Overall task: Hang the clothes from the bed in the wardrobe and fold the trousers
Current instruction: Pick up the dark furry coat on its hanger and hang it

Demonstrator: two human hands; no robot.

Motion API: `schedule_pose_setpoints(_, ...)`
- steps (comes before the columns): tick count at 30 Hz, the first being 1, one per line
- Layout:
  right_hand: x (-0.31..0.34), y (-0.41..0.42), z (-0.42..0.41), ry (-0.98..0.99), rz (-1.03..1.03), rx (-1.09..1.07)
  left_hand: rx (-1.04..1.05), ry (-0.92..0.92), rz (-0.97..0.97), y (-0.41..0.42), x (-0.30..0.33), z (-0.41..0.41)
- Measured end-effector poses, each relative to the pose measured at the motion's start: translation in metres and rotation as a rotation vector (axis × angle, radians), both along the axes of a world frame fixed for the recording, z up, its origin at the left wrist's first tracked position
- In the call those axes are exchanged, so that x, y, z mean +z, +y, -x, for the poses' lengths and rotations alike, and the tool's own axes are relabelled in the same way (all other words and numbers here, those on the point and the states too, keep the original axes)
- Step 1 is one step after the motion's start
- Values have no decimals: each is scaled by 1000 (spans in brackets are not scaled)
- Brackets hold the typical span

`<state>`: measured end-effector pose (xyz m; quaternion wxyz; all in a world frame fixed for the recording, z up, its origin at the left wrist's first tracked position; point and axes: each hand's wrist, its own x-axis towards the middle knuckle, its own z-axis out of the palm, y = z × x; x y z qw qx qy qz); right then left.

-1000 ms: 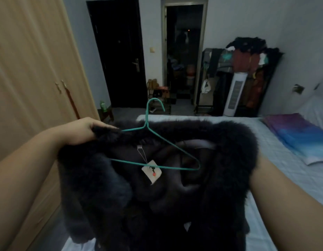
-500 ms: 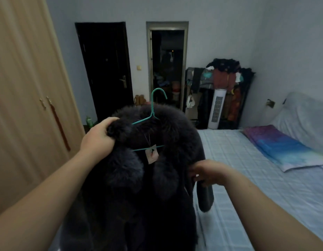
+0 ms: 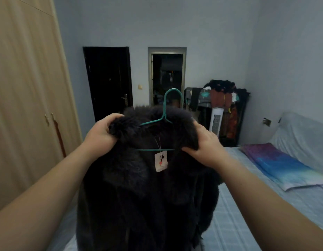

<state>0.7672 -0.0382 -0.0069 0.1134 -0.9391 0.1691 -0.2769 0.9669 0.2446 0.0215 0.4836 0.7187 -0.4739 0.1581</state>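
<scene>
A dark furry coat (image 3: 142, 200) hangs upright on a green wire hanger (image 3: 166, 113) in front of me, above the bed (image 3: 247, 211). A pale tag (image 3: 161, 161) dangles inside its collar. My left hand (image 3: 101, 136) grips the coat's left shoulder. At the right shoulder and collar, my right hand (image 3: 204, 147) holds the coat. The hanger's hook sticks up between both hands. The wooden wardrobe (image 3: 26, 105) stands at the left with its doors shut.
A colourful pillow (image 3: 283, 165) lies on the bed at right. A rack piled with clothes (image 3: 224, 105) and a white tower fan (image 3: 216, 122) stand at the back wall. A dark door (image 3: 108, 82) and an open doorway (image 3: 167, 77) lie beyond.
The coat has been lifted from lying spread and now hangs upright on the hanger. My right hand rose from the coat's side to its right shoulder. The view tilted upward.
</scene>
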Motion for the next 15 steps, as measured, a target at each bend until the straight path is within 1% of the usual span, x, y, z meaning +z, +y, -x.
schedule_pose_setpoints(1,5,-1,2,18,-28,14,3,-15,-8,4,4,-1)
schedule_pose_setpoints(3,14,-2,6,24,-100,125,-30,-17,-73,9,13,-2)
schedule_pose_setpoints(5,20,-3,8,3,-155,216,-62,-53,-195,11,20,-3)
schedule_pose_setpoints(6,22,-2,8,-17,-166,225,-46,-76,-272,13,25,-4)
schedule_pose_setpoints(9,30,-2,11,-95,-171,182,89,-110,-518,22,39,-9)
schedule_pose_setpoints(12,38,-1,12,-95,-145,127,248,-187,-711,25,52,-14)
schedule_pose_setpoints(14,43,3,11,-97,-88,94,395,-234,-821,22,57,-15)
schedule_pose_setpoints(15,45,5,11,-96,-55,74,476,-243,-844,20,59,-17)
